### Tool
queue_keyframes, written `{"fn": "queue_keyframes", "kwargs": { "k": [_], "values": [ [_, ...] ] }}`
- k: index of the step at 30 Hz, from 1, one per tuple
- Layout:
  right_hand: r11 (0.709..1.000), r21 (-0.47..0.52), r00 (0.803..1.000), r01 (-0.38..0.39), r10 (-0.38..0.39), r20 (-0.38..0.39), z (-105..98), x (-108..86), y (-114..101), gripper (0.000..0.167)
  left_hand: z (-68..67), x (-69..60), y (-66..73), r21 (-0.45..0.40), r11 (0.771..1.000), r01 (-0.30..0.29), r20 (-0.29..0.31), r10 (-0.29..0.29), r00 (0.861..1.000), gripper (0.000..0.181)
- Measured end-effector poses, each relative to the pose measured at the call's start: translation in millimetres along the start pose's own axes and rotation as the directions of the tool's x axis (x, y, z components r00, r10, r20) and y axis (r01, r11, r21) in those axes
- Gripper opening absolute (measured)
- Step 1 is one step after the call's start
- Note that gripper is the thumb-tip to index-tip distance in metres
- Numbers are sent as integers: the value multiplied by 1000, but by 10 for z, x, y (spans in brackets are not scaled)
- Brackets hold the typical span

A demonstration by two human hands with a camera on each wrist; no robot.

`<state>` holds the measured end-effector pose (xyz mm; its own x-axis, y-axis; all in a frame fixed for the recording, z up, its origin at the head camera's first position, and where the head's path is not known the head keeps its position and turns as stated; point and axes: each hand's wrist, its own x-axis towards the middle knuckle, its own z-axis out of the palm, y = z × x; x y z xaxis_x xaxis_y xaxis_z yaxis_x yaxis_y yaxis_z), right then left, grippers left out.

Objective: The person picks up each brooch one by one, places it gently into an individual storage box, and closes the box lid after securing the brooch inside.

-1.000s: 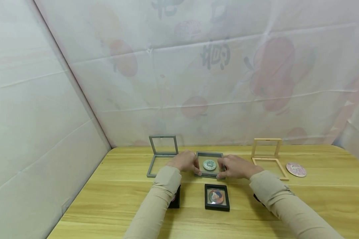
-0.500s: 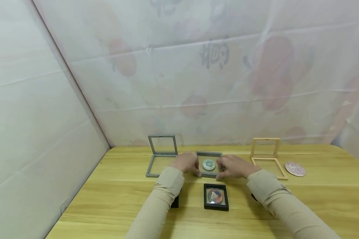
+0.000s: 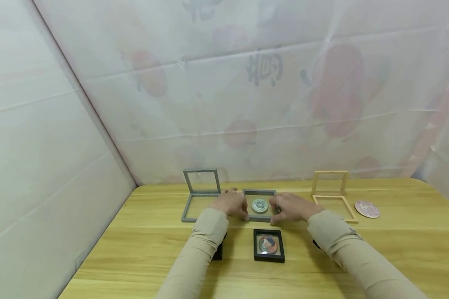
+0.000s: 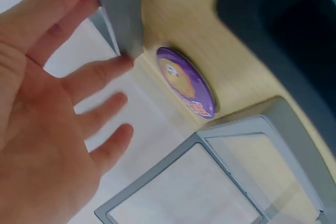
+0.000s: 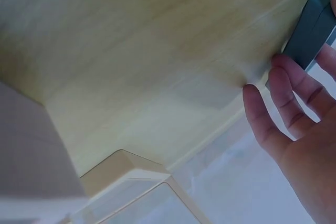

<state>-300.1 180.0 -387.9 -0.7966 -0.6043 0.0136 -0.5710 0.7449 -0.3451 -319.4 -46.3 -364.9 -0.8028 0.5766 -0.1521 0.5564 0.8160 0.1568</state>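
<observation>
Both hands are at a grey display frame [image 3: 259,192] lying shut on the table, with a round pale green badge [image 3: 260,205] visible behind its clear film. My left hand [image 3: 230,204] holds the frame's left side between thumb and fingers; in the left wrist view its other fingers are spread. On the opposite side my right hand [image 3: 292,207] pinches the frame near its front corner. The right wrist view has its fingertips against the frame's grey side [image 5: 310,30]. A purple badge [image 4: 186,82] lies beyond the left hand, hidden in the head view.
At the left stands a hinged-open grey frame [image 3: 190,207]. To the right are an open wooden-coloured frame [image 3: 346,182] and a pink-white round badge [image 3: 367,209]. In front lies a black frame [image 3: 268,258] holding a badge. The left sleeve partly covers a dark object [image 3: 218,252].
Both hands stay at the sides of the grey frame. One left-hand finger now shows lifted behind the knuckles. The whole head view has shifted slightly.
</observation>
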Motion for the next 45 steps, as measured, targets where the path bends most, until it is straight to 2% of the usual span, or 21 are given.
{"fn": "queue_keyframes", "kwargs": {
  "k": [6, 11, 18, 21, 25, 30, 37, 45],
  "values": [
    [999, -22, 1000, 23, -23, -15, 34, -6, 20, 32, -25, -47, 27, 13, 999, 31, 2, -31, 1000, 12],
    [999, -29, 999, 44, -45, -26, 24, -18, 41, 32, -31, -7, 16, 5, 1000, 17, 2, -17, 1000, 13],
    [999, -31, 999, 34, -35, -13, 43, -38, 47, 35, -37, 18, 26, -3, 1000, 16, 24, -16, 1000, 15],
    [1000, -29, 1000, 11, -11, 7, 48, -42, 37, 41, -42, 17, 23, 1, 1000, 16, 27, -16, 1000, 15],
    [1000, -20, 999, -18, 18, 36, 47, -38, 32, 57, -33, 33, 6, 10, 1000, 3, 26, -3, 1000, 18],
    [1000, -18, 999, 5, -4, 34, 46, -21, 37, 54, -29, 39, 16, 45, 999, 23, 29, -24, 999, 16],
    [998, -52, 999, 36, -35, 19, 47, -14, 35, 44, 7, 27, 23, 101, 994, 50, 40, -55, 998, 53],
    [998, -60, 999, 28, -27, 19, 38, -11, 53, 40, -10, 46, 37, 96, 994, 53, 50, -58, 997, 55]
  ]
}}
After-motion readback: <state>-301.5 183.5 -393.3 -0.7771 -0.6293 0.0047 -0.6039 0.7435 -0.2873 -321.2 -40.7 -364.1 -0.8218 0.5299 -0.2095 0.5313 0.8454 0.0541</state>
